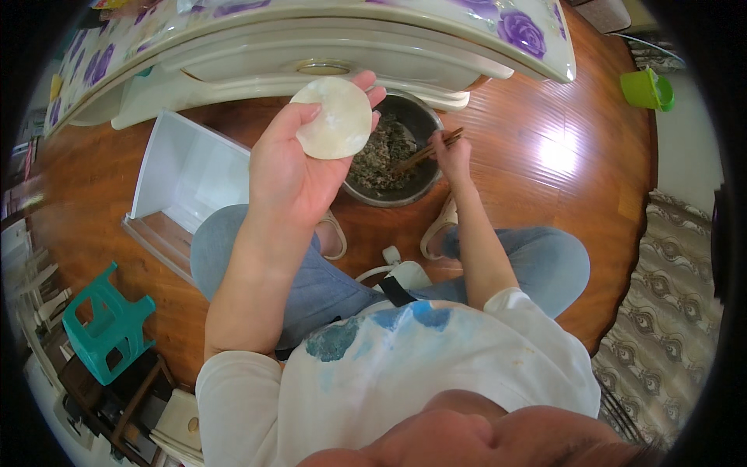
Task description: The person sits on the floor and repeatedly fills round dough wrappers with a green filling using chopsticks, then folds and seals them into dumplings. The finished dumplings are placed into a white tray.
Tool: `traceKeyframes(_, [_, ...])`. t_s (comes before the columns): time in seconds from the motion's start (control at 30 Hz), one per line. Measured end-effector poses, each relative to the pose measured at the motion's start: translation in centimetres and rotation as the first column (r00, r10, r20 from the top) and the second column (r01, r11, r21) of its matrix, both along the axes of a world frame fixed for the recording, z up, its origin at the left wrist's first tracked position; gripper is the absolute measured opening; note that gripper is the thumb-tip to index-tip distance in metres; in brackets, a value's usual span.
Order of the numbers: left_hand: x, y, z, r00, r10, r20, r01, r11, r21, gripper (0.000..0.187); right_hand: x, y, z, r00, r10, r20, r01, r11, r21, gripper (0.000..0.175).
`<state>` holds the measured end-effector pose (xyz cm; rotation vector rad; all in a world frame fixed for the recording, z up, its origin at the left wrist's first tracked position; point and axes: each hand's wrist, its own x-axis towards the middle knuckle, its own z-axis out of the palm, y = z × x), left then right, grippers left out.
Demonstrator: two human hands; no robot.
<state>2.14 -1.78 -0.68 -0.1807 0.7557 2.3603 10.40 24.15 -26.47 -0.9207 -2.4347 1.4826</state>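
A round, pale dumpling wrapper [334, 119] lies flat across the fingers of my left hand [297, 169], with the thumb pressing on its near left edge. Below and to the right of it is a metal bowl [429, 117], partly hidden by the wrapper and hand. Chopped green and brown filling [379, 157] covers much of the bowl's bottom. My right hand [452, 154], at the bowl's right rim, grips wooden chopsticks [420, 156] whose tips are in the filling.
Ahead stands a table with a purple-flowered top [408, 11] and a drawer front. A white plastic drawer bin [187, 157] is on the wooden floor at left. Farther out are a teal plastic stool [108, 327], a green bucket [645, 89] and a patterned curtain [659, 327].
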Motion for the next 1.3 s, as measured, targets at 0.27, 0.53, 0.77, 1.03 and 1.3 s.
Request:
traceKeyframes(0.27, [0.1, -0.2, 0.0, 0.999, 0.002, 0.037, -0.004, 0.998, 0.068, 0.053, -3.3, -0.6, -2.6, 0.956, -0.123, -0.267, 0.177, 0.966, 0.190, 0.022])
traceKeyframes(0.53, [-0.2, -0.4, -0.1, 0.999, 0.025, 0.047, -0.027, 0.998, 0.055, 0.052, -4.4, -2.9, -7.6, 0.855, -0.483, -0.192, 0.355, 0.813, -0.462, 0.025])
traceKeyframes(0.77, [-0.4, -0.3, 0.0, 0.999, 0.031, 0.024, -0.032, 0.999, 0.028, 0.051, -4.0, -3.9, -6.7, 0.931, -0.312, -0.191, 0.162, 0.820, -0.548, 0.023])
traceKeyframes(1.03, [-0.2, -0.6, 0.3, 0.999, 0.035, 0.038, -0.037, 0.998, 0.049, 0.052, -2.4, -3.9, -3.4, 0.940, -0.174, -0.292, 0.059, 0.930, -0.364, 0.025])
traceKeyframes(1.3, [0.0, -0.3, 0.6, 0.996, 0.070, 0.058, -0.069, 0.998, -0.012, 0.044, -3.4, -5.4, -5.2, 0.960, -0.098, -0.264, 0.035, 0.972, -0.234, 0.028])
